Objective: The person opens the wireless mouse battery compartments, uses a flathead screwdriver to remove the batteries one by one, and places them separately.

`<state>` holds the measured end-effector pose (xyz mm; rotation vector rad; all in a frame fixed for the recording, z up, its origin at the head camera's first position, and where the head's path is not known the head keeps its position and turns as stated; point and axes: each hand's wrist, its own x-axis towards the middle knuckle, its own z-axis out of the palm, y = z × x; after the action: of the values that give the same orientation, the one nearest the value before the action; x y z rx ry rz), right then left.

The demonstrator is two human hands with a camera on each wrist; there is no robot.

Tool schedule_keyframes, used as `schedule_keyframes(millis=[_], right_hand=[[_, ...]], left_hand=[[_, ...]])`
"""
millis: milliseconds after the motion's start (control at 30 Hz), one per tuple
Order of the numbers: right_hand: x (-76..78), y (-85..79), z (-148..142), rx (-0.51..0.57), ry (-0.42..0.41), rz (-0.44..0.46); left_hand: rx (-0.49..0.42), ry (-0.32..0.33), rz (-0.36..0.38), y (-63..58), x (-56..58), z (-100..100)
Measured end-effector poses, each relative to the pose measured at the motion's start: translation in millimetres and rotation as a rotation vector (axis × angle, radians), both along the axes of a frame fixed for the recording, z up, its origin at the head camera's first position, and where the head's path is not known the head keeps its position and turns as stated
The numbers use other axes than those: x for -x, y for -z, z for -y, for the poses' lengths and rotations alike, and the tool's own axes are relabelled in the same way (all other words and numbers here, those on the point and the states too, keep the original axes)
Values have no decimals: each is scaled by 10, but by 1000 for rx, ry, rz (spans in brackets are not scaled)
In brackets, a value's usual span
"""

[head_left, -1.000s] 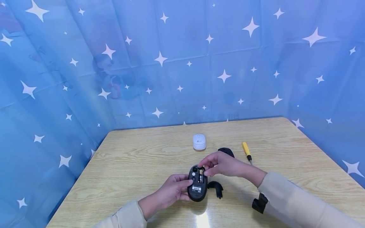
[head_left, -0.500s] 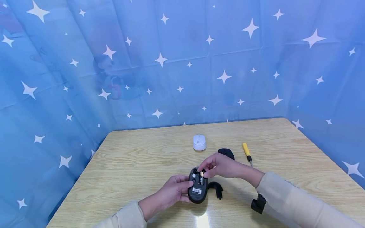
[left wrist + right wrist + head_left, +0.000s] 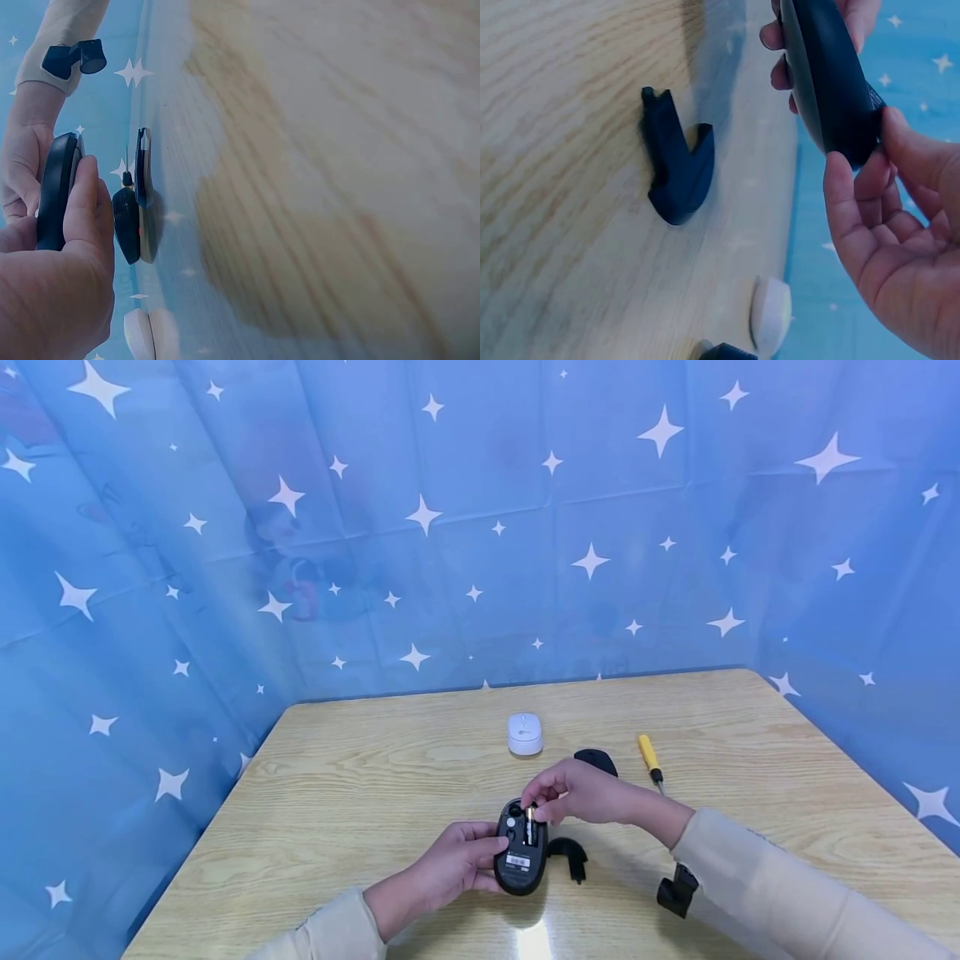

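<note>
A black computer mouse [image 3: 521, 860] is held bottom up in my left hand [image 3: 461, 860], thumb on its underside and fingers beneath. Its battery bay is uncovered, and a battery [image 3: 530, 828] with a gold end shows there. My right hand [image 3: 585, 792] pinches at the battery's far end with thumb and index finger. In the right wrist view, the battery's dark edge [image 3: 874, 97] juts from the mouse's underside by the thumb, and a fingertip touches the mouse's end. The curved black cover [image 3: 572, 853] lies on the table just right of the mouse.
A white mouse [image 3: 524, 733] stands farther back on the wooden table [image 3: 375, 760]. Another black mouse [image 3: 596, 761] sits behind my right hand, partly hidden. A yellow-handled screwdriver [image 3: 648, 752] lies to its right. A black wrist camera [image 3: 677, 891] hangs under my right sleeve.
The battery's gold end shows more plainly between the right thumb and index finger, and the battery looks raised. The mouse has shifted slightly toward me; the left grip stays the same.
</note>
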<state>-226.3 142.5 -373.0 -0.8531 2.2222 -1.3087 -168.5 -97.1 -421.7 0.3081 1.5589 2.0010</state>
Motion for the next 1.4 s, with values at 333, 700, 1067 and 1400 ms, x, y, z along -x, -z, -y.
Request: schedule_keyframes(millis=[333,700,1067,1400], right_hand=[[74,-114,-45,30,61,76],[57,-182,-214,174,70,193],[-31,-84,-435,303,137,373],[-130,61,-600,379,229,461]], left_hand=[[-5,4,-15,0,0,16],[11,-30,-10,-23,-3,47],[20,-37,-8,-22,7,97],[9,-46,-3,2,24,121]])
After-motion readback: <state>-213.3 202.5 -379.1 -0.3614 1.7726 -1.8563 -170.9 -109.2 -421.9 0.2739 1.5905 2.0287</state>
